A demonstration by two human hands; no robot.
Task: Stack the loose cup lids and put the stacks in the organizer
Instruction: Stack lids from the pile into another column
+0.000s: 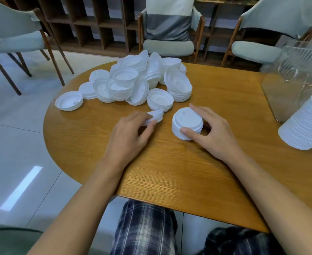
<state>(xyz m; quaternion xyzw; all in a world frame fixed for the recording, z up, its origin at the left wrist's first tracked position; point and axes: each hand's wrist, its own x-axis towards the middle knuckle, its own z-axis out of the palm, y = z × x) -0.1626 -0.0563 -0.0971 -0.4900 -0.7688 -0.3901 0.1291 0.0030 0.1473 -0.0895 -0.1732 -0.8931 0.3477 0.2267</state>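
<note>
Seemingly well short of done in the head view: the right hand [213,132] grasps a short stack of lids [186,122] standing on the wooden table [170,172], thumb and fingers curled round it, while the left hand [130,134] pinches a tilted lid [156,116] just beside. A big pile of loose lids [138,81] waits beyond, and a tall lid stack [306,124] lies near the clear organizer [289,80] at the right, whose contents I cannot tell.

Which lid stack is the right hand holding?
The short stack standing apart from the pile, top side up, nearer the person; the right hand grips its sides.
</note>
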